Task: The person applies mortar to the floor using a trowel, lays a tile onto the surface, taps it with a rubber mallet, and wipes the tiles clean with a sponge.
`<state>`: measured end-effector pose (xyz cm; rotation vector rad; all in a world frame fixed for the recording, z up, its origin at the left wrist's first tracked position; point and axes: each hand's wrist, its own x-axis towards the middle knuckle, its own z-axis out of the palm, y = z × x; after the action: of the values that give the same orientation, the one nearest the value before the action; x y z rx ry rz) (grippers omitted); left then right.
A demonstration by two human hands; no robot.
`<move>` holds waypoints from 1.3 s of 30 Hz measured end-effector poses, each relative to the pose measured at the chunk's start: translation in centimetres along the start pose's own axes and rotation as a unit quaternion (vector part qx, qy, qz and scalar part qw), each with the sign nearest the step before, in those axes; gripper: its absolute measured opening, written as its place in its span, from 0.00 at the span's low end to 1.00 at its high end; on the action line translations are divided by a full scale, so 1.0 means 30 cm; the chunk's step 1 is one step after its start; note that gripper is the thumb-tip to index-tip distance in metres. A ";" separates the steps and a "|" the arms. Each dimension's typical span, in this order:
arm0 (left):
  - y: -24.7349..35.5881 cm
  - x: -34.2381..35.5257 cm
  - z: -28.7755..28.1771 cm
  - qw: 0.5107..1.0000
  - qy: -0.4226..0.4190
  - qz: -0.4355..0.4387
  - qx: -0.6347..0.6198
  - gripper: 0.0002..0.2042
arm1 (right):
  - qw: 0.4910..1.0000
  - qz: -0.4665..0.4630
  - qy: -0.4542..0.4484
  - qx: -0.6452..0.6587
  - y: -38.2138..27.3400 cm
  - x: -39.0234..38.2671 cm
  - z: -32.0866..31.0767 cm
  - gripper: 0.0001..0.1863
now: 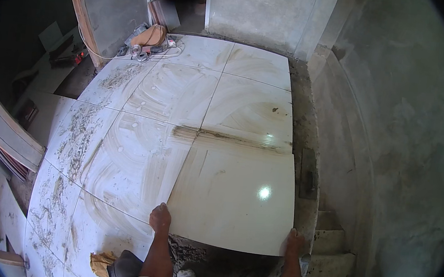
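Observation:
A large glossy pale floor tile (232, 199) is in front of me, its surface smeared with thin mud. My left hand (160, 219) is closed on its near left corner. My right hand (294, 243) grips the near right corner. The tile's left edge slightly overlaps the neighbouring laid tile (134, 151). Its far edge is beside a muddy brown joint line (233, 139). Below its near edge lies dark, crumbly mortar (188, 251), close to my feet. Whether the tile is resting or slightly raised cannot be told.
Laid tiles with dried smears (178, 93) spread ahead and left. A flat trowel-like tool (308, 173) lies on the rough strip at right. Concrete steps (334, 242) descend beside the right wall. Power tools and cables (144, 44) sit at the far left. Crumpled brown paper (102, 264) lies near my left leg.

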<state>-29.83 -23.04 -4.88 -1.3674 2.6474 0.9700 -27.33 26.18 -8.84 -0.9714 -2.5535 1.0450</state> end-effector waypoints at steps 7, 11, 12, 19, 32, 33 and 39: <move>0.000 -0.001 0.016 0.999 0.003 0.037 0.026 0.24 | 0.999 -0.012 -0.001 -0.035 -0.043 -0.010 -0.030 0.22; 0.008 -0.005 0.007 1.000 -0.001 0.009 0.016 0.24 | 0.997 -0.028 0.005 -0.067 -0.058 -0.022 -0.032 0.22; 0.011 -0.007 0.004 1.000 -0.002 0.004 0.018 0.24 | 0.998 -0.023 -0.003 -0.057 -0.059 -0.023 -0.033 0.22; 0.004 -0.004 0.021 1.000 0.005 0.002 0.010 0.24 | 1.000 0.006 -0.012 -0.014 -0.039 -0.018 -0.027 0.24; -0.108 0.039 0.148 0.999 0.029 0.013 -0.013 0.22 | 0.997 0.014 0.024 -0.066 -0.006 -0.025 0.024 0.23; -0.111 0.041 0.152 0.999 0.040 -0.011 -0.032 0.22 | 0.997 0.013 0.031 -0.068 -0.008 -0.024 0.027 0.24; -0.106 0.028 0.133 0.995 0.028 0.085 0.049 0.19 | 0.997 0.039 -0.018 -0.069 -0.015 -0.026 0.026 0.23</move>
<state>-29.04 -22.93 -9.99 -1.1847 2.8490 0.8118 -27.28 25.01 -9.05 -1.1034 -2.6672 0.9249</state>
